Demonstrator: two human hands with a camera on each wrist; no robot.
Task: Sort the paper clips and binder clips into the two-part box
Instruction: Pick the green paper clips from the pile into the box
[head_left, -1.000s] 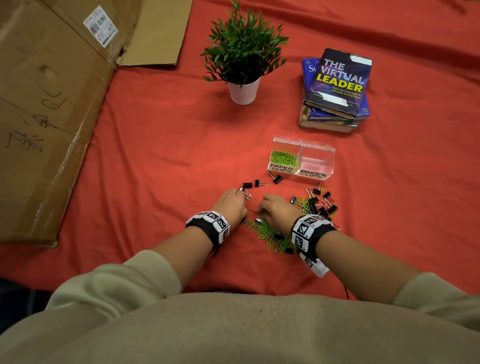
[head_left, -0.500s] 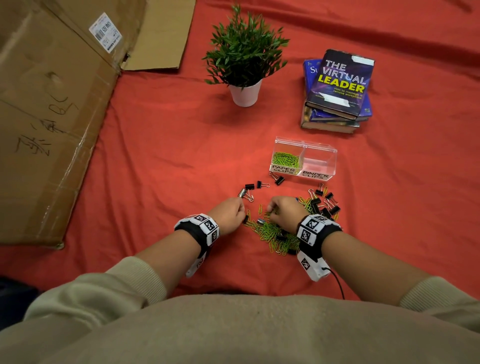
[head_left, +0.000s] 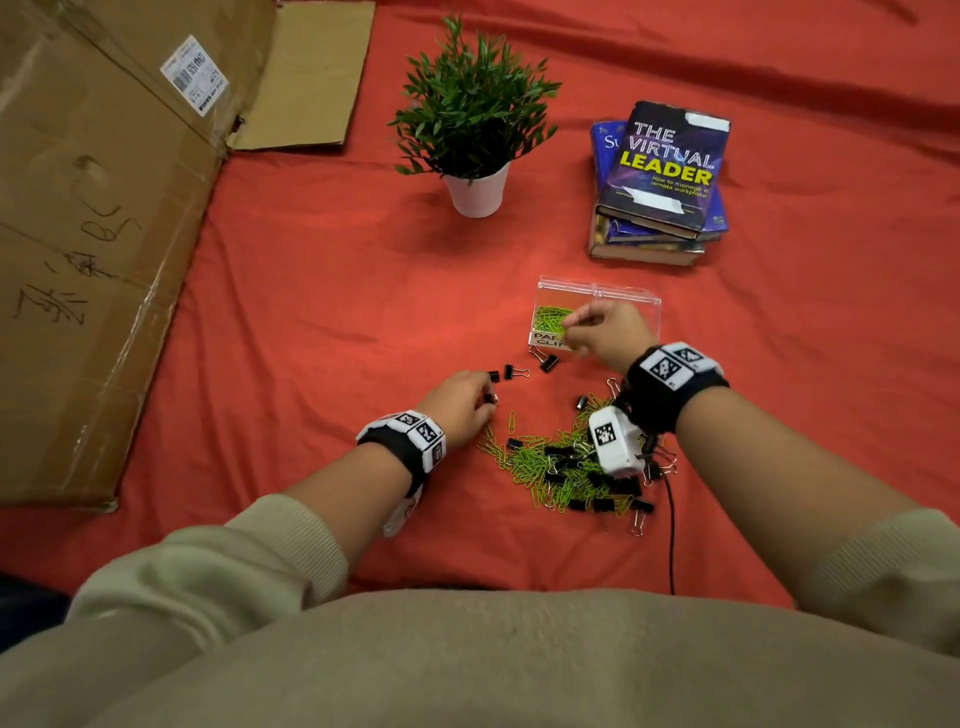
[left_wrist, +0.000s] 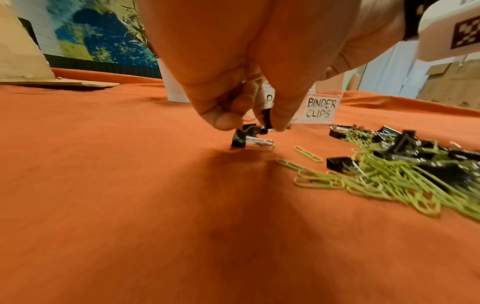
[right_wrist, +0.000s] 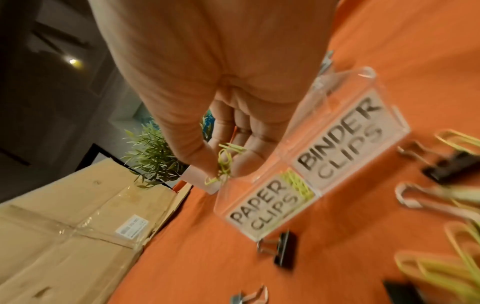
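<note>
A clear two-part box (head_left: 626, 297) (right_wrist: 369, 76) stands on the red cloth, labelled PAPER CLIPS on the left and BINDER CLIPS on the right. Green paper clips (head_left: 550, 318) lie in its left part. My right hand (head_left: 597, 330) (right_wrist: 223, 164) hovers over that part and pinches a few green paper clips (right_wrist: 225, 159). My left hand (head_left: 470, 397) (left_wrist: 259, 123) reaches down to the cloth and pinches a black binder clip (left_wrist: 266, 121); another binder clip (left_wrist: 246, 139) lies just under it. A mixed pile of green paper clips and black binder clips (head_left: 571, 467) (left_wrist: 402, 164) lies between my forearms.
A potted plant (head_left: 475, 124) and a stack of books (head_left: 660, 182) stand behind the box. Flattened cardboard (head_left: 93, 234) covers the left side. Loose binder clips (head_left: 517, 371) lie left of the box front. A cable (head_left: 670, 530) runs from my right wrist.
My right hand rose from the pile and moved forward to the box's left part with green paper clips. My left hand shifted slightly forward to the loose binder clips.
</note>
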